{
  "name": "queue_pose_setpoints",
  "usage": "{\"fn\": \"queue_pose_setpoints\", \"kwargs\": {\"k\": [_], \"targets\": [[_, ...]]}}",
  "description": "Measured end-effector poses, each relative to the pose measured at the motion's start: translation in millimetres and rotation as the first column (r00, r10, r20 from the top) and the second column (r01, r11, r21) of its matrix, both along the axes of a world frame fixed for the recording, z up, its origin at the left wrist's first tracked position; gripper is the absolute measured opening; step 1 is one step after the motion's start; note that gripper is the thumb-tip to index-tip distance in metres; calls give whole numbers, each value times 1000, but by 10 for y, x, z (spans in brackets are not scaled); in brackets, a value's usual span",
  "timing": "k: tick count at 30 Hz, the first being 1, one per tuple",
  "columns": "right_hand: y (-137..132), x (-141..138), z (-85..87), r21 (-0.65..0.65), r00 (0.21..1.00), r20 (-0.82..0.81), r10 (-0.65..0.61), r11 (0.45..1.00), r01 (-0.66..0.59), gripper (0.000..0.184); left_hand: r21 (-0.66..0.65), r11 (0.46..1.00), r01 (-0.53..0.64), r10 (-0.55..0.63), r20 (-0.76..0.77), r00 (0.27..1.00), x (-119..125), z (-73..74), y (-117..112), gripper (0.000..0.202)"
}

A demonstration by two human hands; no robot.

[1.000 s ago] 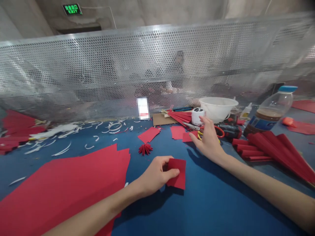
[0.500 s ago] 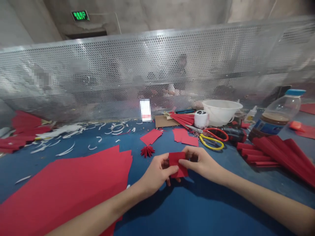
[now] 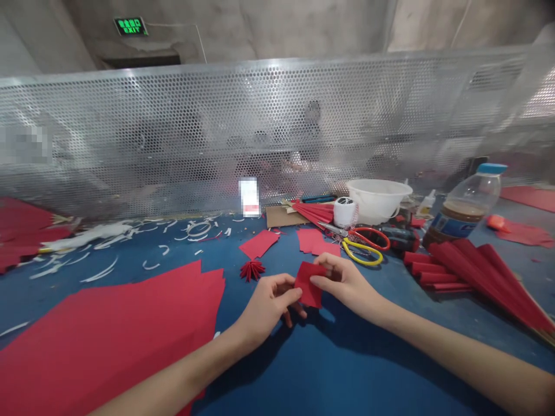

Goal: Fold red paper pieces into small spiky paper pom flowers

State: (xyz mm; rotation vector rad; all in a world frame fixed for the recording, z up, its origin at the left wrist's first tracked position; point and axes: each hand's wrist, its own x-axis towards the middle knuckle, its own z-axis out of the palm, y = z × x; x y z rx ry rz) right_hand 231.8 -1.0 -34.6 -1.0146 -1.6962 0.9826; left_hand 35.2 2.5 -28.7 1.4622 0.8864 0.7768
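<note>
**Both hands meet on the small red square**

Back from the clutter by the scissors (image 3: pixel 362 245), the right hand (image 3: pixel 347 283) has joined the left hand (image 3: pixel 266 306) at the small red square (image 3: pixel 309 284), which now sits tipped, one corner up. It is held just above the blue counter (image 3: pixel 347 358), between the two hands and in front of the person. Each grip is a pinch of thumb against fingertips, the left on the square's left edge and the right on its right edge. Holding it off the surface probably leaves both faces of the paper free for the fingers.

A small pleated rosette (image 3: pixel 252 268) lies just beyond the left hand, and loose red pieces (image 3: pixel 259 243) lie farther back. A broad stack of red sheets (image 3: pixel 108 329) fills the left side, touching the left forearm. To the right lie folded red fans (image 3: pixel 477 268), with a bottle (image 3: pixel 462 208) and a white bowl (image 3: pixel 375 199) behind them. White trimmings (image 3: pixel 108 268) litter the far left, and a perforated metal screen (image 3: pixel 173 133) closes off the back. Nothing lies between the hands.
</note>
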Motion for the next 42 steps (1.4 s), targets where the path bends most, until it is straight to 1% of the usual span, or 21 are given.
{"fn": "queue_pose_setpoints", "kwargs": {"k": [2, 4, 5, 6, 7, 8, 10, 12, 13, 15, 17, 20, 21, 22, 25, 29, 32, 34, 38, 40, 42], "targets": [[-34, -1, 3, 192, 991, 106, -83, 979, 62, 8, -6, 1000, 24, -24, -1, 1000, -12, 1, 3, 18], [-82, -7, 14, 408, 975, 164, -148, 910, 70, 2, -12, 998, 60, -60, -1, 998, -22, 7, -3, 19], [-106, -13, 20, 463, 970, 179, -162, 884, 62, 1, -12, 997, 75, -75, -1, 997, -25, 10, -9, 20], [-126, -21, 27, 465, 968, 191, -164, 883, 57, 2, -13, 996, 83, -83, -1, 997, -26, 12, -15, 21], [-141, -32, 33, 425, 968, 192, -161, 903, 66, 5, -13, 996, 84, -84, 0, 996, -27, 12, -21, 21], [-149, -43, 38, 355, 972, 175, -158, 931, 87, 10, -14, 997, 78, -78, 3, 997, -27, 11, -25, 22], [-144, -66, 45, 180, 987, 106, -120, 979, 99, 23, 0, 1000, 20, -20, 27, 999, -29, 7, -27, 24], [-118, -81, 46, 36, 1000, 20, -23, 999, 23, 29, 39, 996, -80, 77, 70, 994, -34, 8, -24, 25], [-101, -83, 44, -14, 1000, -12, 27, 1000, -27, 27, 56, 991, -119, 114, 85, 990, -38, 11, -23, 26], [-69, -76, 35, -73, 993, -53, 106, 991, -110, 21, 64, 991, -121, 117, 76, 990, -46, 23, -28, 25], [-43, -56, 22, -94, 988, -67, 141, 985, -147, 15, 69, 991, -116, 113, 50, 992, -52, 39, -42, 24], [-17, -19, 4, -137, 990, -4, 144, 980, -143, 11, 123, 963, -239, 234, 59, 970, -58, 57, -65, 23], [-13, -11, 1, -154, 990, 29, 135, 980, -129, 12, 135, 957, -258, 251, 67, 966, -58, 60, -69, 23], [-13, -5, 2, -168, 990, 53, 127, 979, -117, 13, 139, 958, -249, 241, 70, 968, -58, 60, -71, 23], [-34, -8, 29, -169, 993, 45, 111, 980, -102, 12, 132, 978, -162, 154, 66, 986, -53, 53, -64, 17], [-89, -34, 71, -134, 994, -53, 98, 985, -104, 20, 84, 987, -140, 135, 69, 989, -51, 45, -56, 19], [-107, -39, 53, -112, 988, -112, 110, 986, -123, 11, 38, 992, -118, 115, 77, 990, -65, 49, -59, 24], [-110, -35, 27, -68, 994, -76, 79, 994, -84, 9, 16, 996, -92, 90, 100, 991, -78, 53, -59, 28], [-139, -30, 7, 13, 994, 108, -10, 1000, 9, 3, 21, 998, -57, 55, 98, 994, -88, 57, -41, 47], [-166, -35, 24, 31, 991, 131, -6, 1000, 1, 4, 30, 996, -86, 84, 63, 994, -82, 56, -27, 43], [-186, -42, 49, 13, 998, 63, 31, 999, -32, 20, 17, 992, -125, 124, 45, 991, -73, 55, -16, 32]]}}
